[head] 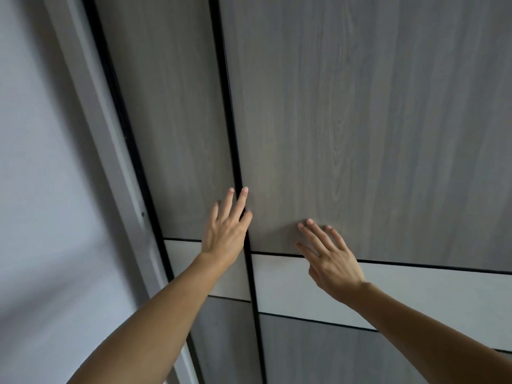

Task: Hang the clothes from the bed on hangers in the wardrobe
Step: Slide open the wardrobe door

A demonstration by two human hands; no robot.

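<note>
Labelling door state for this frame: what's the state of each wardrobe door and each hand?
left door: closed, no interior showing.
right door: closed, edge overlapping left door.
left hand: empty, straight fingers at the door seam.
right hand: empty, fingers flat on right door.

A black vertical strip [225,87] is taken as the landmark. Right of it, the right wardrobe door [360,106] is finished in muted grey-brown, with a vertical wood-grain pattern and looping grain marks down its middle. Left of the strip, the left wardrobe door [171,106] is given the same grey-brown grain, though fainter. Across both doors, on either side of the strip, a plain pale grey-white band [415,295] is edged above and below by thin black lines. Further left of the strip, a black edge line [130,134] is followed by a light grey frame [108,134], then by a pale blue-grey wall [41,162] mottled with soft shadow.
</note>
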